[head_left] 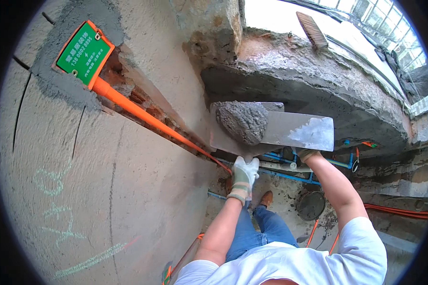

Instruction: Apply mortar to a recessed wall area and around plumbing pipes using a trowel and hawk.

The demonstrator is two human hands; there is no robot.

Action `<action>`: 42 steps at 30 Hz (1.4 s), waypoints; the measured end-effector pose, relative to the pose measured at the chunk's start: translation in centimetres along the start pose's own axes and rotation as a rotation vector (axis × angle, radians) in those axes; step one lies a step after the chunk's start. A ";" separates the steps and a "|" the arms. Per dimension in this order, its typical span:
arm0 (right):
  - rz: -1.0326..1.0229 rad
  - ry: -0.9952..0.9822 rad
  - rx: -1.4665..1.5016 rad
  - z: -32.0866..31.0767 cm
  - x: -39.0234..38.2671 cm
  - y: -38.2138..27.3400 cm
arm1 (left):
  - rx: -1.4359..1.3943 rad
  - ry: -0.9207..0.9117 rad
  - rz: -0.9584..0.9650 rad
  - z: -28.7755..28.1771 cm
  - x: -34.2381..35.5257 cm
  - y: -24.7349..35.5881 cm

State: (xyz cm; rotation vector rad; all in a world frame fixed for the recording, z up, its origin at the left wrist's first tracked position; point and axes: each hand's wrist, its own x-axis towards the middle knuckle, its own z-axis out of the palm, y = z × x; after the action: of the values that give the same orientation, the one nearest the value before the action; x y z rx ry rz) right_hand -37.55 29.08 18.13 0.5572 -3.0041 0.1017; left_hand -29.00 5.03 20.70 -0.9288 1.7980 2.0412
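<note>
The left hand (244, 176), in a white-and-green fabric glove, has its fingers curled together, clamped at the near edge of a flat grey mortar board (223, 141). A rounded heap of wet grey mortar (242, 122) sits on top, and beside it stretches a flat, rectangular metal trowel blade (292, 130)! The gloved right hand (307, 155) is mostly hidden beneath that blade; can't tell how its fingers close. Left, a bright orange pipe (147, 116) slants down the wall (161, 190).
</note>
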 end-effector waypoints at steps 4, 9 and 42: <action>-0.004 -0.028 0.041 -2.8 2.4 -2.4 | 0.185 0.088 0.108 -3.0 3.7 0.5; -0.032 -0.070 0.073 -7.9 8.0 -6.8 | 0.159 0.046 0.121 -4.1 6.1 1.4; 0.078 -0.313 0.690 -23.0 23.0 -11.2 | 0.215 -0.053 0.003 -2.7 11.0 2.5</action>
State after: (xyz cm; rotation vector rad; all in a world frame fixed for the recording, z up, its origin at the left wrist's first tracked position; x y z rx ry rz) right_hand -53.23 12.32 43.74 0.5349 -3.2379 1.1878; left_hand -38.04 -0.36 15.88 -0.8025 1.9437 1.8111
